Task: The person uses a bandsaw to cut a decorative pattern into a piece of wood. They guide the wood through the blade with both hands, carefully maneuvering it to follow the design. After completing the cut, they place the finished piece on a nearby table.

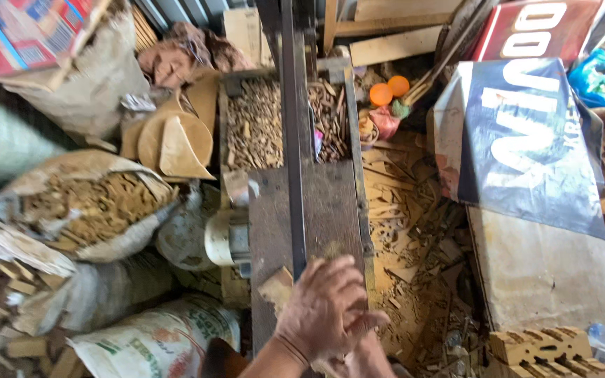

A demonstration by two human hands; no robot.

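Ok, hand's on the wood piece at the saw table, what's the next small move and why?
Probably ease the wood piece forward along the upright blade, fingers kept to the side. The hand rests right beside the blade on the table, and cut bits fill the bin beyond it.

Left of the hand, open sacks (pixel 92 206) brim with wood offcuts, with more piled behind. To its right the floor (pixel 414 252) is strewn with chips and sawdust. Beyond, a blue printed sheet (pixel 526 147) drapes a pale slab in daylight.
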